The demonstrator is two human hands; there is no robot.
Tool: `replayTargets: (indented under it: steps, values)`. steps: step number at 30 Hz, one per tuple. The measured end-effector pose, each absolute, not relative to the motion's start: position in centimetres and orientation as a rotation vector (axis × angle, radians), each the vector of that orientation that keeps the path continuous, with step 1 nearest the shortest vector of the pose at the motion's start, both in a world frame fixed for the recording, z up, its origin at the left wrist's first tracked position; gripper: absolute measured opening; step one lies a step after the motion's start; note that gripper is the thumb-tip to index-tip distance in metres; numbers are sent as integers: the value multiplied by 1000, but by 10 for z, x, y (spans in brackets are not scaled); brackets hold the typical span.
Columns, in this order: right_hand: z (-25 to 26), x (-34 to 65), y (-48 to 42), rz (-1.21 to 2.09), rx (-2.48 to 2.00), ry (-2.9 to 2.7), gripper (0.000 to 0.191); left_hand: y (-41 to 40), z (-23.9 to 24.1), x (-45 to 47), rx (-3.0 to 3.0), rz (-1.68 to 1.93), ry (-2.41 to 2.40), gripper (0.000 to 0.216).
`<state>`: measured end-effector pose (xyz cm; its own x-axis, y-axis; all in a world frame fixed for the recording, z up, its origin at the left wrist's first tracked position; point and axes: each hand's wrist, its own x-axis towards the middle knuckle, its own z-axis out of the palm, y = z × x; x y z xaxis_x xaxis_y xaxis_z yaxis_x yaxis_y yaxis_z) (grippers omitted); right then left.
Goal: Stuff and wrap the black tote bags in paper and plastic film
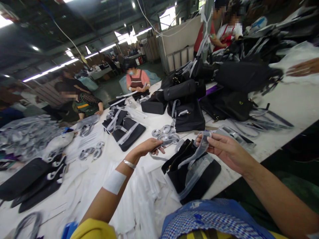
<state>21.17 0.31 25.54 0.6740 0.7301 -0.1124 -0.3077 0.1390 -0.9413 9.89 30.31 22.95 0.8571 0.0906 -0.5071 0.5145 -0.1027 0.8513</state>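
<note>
My left hand (149, 147) is closed on a plastic-wrapped bag strap (167, 140) just above the white table (286, 106). My right hand (225, 150) pinches the other end of a clear-wrapped strap (199, 151) that loops up over its fingers. Below both hands lies a black bag (193, 172) with a gold zipper, and the wrapped strap trails down across it. A bracelet and a white bandage show on my left forearm.
Wrapped coiled straps (164, 131) and more black bags (128, 131) lie across the table, with a pile of bags (224, 86) at the back right. Bundles of wrapped straps (27, 132) sit at the left. Other people work at the far side. Another person's hand (302, 68) shows at the right edge.
</note>
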Motion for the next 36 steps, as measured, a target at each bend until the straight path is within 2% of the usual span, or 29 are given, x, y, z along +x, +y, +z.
replayTargets:
  steps: [3, 6, 15, 21, 25, 27, 31, 36]
  values:
    - [258, 205, 11, 803, -1220, -488, 41, 294, 234, 107, 1321, -200, 416, 39]
    - [259, 202, 26, 767, -1242, -628, 43, 276, 237, 120, 1175, -68, 335, 41]
    - [257, 206, 76, 268, -1632, -1141, 35, 230, 242, 148, 1293, 96, 272, 35]
    - [255, 212, 84, 57, -1829, -1328, 28, 225, 237, 141, 1055, 32, 426, 40]
    - [268, 220, 85, -101, -1972, -1237, 25, 231, 246, 130, 991, -74, 419, 51]
    - [273, 229, 82, -147, -1951, -1123, 28, 235, 256, 120, 1008, -46, 354, 48]
    - [248, 262, 79, 64, -1805, -819, 37, 240, 271, 94, 1160, 41, 331, 40]
    - [150, 314, 107, 460, -1959, -851, 33, 221, 269, 59, 1509, -103, 360, 43]
